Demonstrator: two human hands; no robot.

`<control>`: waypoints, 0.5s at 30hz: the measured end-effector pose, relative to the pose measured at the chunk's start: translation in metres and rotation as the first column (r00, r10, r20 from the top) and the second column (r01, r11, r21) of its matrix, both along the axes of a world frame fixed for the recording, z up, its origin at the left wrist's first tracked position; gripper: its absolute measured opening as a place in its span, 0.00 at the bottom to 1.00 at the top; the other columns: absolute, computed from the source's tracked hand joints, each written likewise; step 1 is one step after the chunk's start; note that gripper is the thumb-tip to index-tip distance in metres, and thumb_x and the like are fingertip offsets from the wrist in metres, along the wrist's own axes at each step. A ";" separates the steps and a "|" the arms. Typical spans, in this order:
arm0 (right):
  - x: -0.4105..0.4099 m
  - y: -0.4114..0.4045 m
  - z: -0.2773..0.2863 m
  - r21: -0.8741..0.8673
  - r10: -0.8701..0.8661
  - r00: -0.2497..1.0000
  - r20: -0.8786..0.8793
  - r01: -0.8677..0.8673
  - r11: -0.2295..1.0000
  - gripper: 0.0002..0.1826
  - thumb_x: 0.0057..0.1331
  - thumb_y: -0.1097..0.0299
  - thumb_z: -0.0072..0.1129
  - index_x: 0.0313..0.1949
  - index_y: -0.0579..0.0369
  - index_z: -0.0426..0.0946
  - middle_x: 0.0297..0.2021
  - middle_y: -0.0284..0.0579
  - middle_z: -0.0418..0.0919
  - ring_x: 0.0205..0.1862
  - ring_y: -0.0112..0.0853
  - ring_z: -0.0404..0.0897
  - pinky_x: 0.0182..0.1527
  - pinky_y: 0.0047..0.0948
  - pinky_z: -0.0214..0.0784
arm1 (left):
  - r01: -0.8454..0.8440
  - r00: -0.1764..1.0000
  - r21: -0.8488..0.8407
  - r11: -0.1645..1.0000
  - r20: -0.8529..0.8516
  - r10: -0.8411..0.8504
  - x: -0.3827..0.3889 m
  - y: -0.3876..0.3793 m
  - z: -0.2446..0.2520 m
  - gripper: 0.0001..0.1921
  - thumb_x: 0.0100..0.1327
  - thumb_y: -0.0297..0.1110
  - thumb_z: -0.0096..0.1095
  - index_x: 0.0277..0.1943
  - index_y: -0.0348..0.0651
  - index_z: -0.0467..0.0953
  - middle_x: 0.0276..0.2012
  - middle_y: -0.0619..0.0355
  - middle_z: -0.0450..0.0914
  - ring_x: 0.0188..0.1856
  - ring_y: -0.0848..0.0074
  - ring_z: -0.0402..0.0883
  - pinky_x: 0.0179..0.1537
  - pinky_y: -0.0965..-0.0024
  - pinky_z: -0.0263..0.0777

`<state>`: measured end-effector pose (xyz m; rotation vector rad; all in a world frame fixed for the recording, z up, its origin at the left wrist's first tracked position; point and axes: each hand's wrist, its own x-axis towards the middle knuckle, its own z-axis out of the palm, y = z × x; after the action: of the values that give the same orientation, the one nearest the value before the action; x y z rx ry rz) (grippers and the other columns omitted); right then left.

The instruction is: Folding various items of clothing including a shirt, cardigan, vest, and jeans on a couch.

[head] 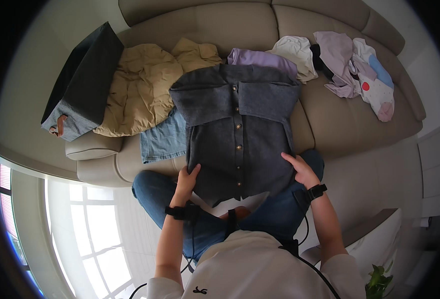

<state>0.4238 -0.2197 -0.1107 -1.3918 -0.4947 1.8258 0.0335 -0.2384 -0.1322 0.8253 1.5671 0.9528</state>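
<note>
A dark grey button-front cardigan (212, 145) is spread over the sofa edge and my knees, its collar away from me. Both sleeves are folded inward across its upper front. A column of round buttons runs down the middle. My left hand (186, 181) grips the left side near the hem, thumb on top. On the opposite side, my right hand (301, 170) pinches the right edge, also with the thumb on top. The lower hem hangs between my thighs. Under the cardigan's left side lies light blue denim (164, 138), partly hidden.
A tan puffer garment (141, 86) lies beside a dark grey fabric storage box (83, 86) with a leather handle. Behind the cardigan are a purple garment (263, 59) and a white one (295, 52). Several crumpled clothes (336, 59) rest on the right of the beige sofa (227, 22).
</note>
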 end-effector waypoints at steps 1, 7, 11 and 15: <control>0.003 -0.006 0.005 0.039 0.241 0.964 0.112 -0.247 0.968 0.26 0.59 0.71 0.62 0.55 0.66 0.68 0.52 0.52 0.73 0.53 0.36 0.73 0.56 0.31 0.64 | 0.010 1.000 0.000 1.000 0.004 -0.010 0.004 -0.003 0.019 0.25 0.61 0.39 0.62 0.50 0.21 0.70 0.38 0.46 0.80 0.40 0.68 0.79 0.41 0.69 0.73; 0.018 -0.034 0.023 0.109 0.418 0.905 0.077 -0.424 0.899 0.31 0.58 0.74 0.62 0.60 0.67 0.61 0.55 0.50 0.70 0.55 0.37 0.71 0.58 0.33 0.63 | 0.387 0.905 -0.191 0.902 0.264 -0.332 -0.016 -0.037 0.067 0.21 0.58 0.31 0.65 0.50 0.24 0.73 0.42 0.48 0.80 0.42 0.71 0.80 0.46 0.73 0.74; 0.037 -0.066 0.040 0.020 0.384 0.922 0.050 -0.385 0.923 0.30 0.60 0.70 0.62 0.60 0.64 0.62 0.54 0.49 0.71 0.54 0.35 0.72 0.58 0.33 0.64 | 0.426 0.892 -0.295 0.855 0.293 -0.343 -0.028 -0.061 0.085 0.19 0.59 0.29 0.64 0.49 0.24 0.73 0.43 0.49 0.80 0.41 0.72 0.80 0.45 0.73 0.75; 0.043 -0.096 0.070 -0.147 0.408 0.906 0.110 -0.391 0.908 0.33 0.57 0.67 0.66 0.59 0.65 0.63 0.52 0.49 0.72 0.53 0.35 0.73 0.56 0.31 0.65 | 0.499 0.863 -0.383 0.777 0.305 -0.403 -0.042 -0.083 0.092 0.18 0.59 0.29 0.63 0.49 0.24 0.74 0.42 0.49 0.81 0.42 0.73 0.80 0.46 0.75 0.74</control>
<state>0.4667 -0.3155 -0.0407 -1.5968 -0.8030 2.1218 -0.0089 -0.3211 -0.0398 0.6960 1.2482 0.2838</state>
